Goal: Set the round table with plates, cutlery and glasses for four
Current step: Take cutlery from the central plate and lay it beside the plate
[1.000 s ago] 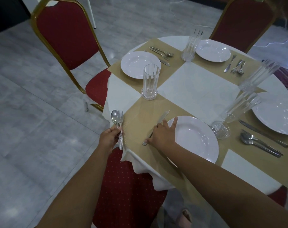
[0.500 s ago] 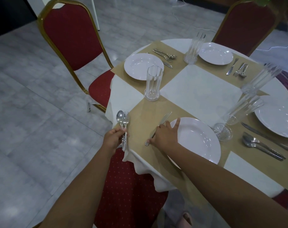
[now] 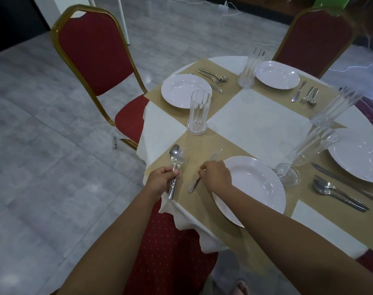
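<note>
The left hand (image 3: 160, 179) curls round the handles of a spoon (image 3: 174, 155) and fork (image 3: 182, 159) at the surface's (image 3: 255, 116) near edge. The right hand (image 3: 216, 175) pinches a knife (image 3: 215, 154) lying just left of the nearest plate (image 3: 255, 184).

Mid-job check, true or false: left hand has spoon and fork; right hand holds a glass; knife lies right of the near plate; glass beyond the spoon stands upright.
The left hand grips the spoon and fork together: true.
The right hand holds a glass: false; it pinches the knife.
The knife lies right of the near plate: false; it lies left of it.
The glass beyond the spoon stands upright: true.
</note>
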### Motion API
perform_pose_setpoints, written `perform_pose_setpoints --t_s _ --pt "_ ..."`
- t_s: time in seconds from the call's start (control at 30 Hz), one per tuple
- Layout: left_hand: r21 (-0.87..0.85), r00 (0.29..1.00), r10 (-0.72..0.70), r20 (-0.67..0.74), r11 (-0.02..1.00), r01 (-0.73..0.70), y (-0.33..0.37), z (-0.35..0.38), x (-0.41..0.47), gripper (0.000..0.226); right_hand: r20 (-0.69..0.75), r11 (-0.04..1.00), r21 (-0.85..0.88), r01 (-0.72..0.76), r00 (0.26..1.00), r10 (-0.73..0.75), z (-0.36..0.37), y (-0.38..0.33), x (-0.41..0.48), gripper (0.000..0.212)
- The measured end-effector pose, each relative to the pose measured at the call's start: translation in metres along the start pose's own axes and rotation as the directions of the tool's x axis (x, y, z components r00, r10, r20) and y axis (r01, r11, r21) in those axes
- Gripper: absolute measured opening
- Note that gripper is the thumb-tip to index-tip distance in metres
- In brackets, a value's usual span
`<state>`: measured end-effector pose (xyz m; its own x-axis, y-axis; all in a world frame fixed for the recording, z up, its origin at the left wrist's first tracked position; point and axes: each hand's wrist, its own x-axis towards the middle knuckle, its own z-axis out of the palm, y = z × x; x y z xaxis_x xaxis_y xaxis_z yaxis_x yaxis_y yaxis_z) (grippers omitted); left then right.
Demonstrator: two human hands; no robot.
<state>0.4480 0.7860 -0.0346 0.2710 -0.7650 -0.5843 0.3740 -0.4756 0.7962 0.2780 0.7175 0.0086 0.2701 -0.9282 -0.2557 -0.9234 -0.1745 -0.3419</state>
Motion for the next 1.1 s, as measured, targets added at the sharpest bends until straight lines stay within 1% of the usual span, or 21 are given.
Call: perform_pose_setpoints --t_s 0.03,0.07,0.17,0.27,0.33,0.43,0.5,0.6,0.7,0.8,0.87,0.97,1.03,1.1 --pt "0.012 1.000 -0.001 0.025 1.000 0.001 0.001 0.005 0.000 0.010 -0.001 0.996 0.081 -0.039 0.999 0.039 -0.003 -0.003 0.001 0.026" --pt "0.015 0.999 0.000 0.052 1.000 -0.001 0.001 0.011 -0.001 0.012 -0.009 0.991 0.119 -0.061 0.998 0.063 -0.005 -0.006 0.003 0.025" --pt "0.010 0.995 0.014 0.100 1.000 -0.015 0.000 0.026 -0.002 0.015 -0.034 0.990 0.120 -0.076 0.996 0.080 -0.010 -0.014 0.009 0.031" --pt "-0.034 0.997 0.010 0.078 0.999 -0.007 0.000 0.037 -0.002 0.020 0.056 0.967 0.205 -0.152 0.988 0.144 -0.013 -0.019 0.014 0.043" --pt "-0.049 0.998 0.005 0.069 0.999 -0.001 0.001 0.041 -0.001 0.018 0.108 0.928 0.312 -0.205 0.978 0.179 -0.014 -0.018 0.019 0.046" --pt "-0.054 0.998 0.000 0.069 0.999 0.004 0.004 0.043 0.000 0.014 0.179 0.810 0.515 -0.281 0.959 0.219 -0.015 -0.017 0.023 0.048" --pt "-0.045 0.998 -0.003 0.060 0.999 0.006 0.005 0.043 0.002 0.013 0.221 0.749 0.580 -0.321 0.947 0.235 -0.015 -0.018 0.026 0.043" --pt "-0.076 0.999 -0.021 0.038 0.997 0.024 0.006 0.043 0.004 0.011 0.268 0.685 0.622 -0.378 0.925 0.268 -0.020 -0.021 0.031 0.023" --pt "-0.093 0.998 -0.044 -0.034 0.995 0.040 0.009 0.041 0.008 0.013 0.328 0.583 0.676 -0.451 0.892 0.310 -0.024 -0.022 0.038 0.016" --pt "-0.025 0.994 -0.036 -0.107 0.999 0.034 0.018 0.036 0.019 0.012 0.404 0.384 0.776 -0.501 0.861 0.309 -0.023 -0.022 0.048 0.015" --pt "0.080 0.989 -0.020 -0.146 0.996 0.032 0.026 0.034 0.031 0.010 0.414 0.296 0.804 -0.515 0.843 0.343 -0.020 -0.024 0.055 0.015" --pt "0.295 0.991 0.017 -0.134 0.955 0.024 0.039 0.035 0.047 0.013 0.419 0.233 0.815 -0.530 0.818 0.395 -0.012 -0.027 0.063 0.016" --pt "0.371 0.992 0.022 -0.125 0.928 0.026 0.047 0.038 0.054 0.010 0.412 0.242 0.805 -0.541 0.804 0.428 -0.004 -0.028 0.068 0.018" --pt "0.415 0.994 0.024 -0.106 0.910 0.022 0.053 0.043 0.062 0.012 0.423 0.246 0.782 -0.572 0.778 0.465 0.003 -0.029 0.073 0.019"
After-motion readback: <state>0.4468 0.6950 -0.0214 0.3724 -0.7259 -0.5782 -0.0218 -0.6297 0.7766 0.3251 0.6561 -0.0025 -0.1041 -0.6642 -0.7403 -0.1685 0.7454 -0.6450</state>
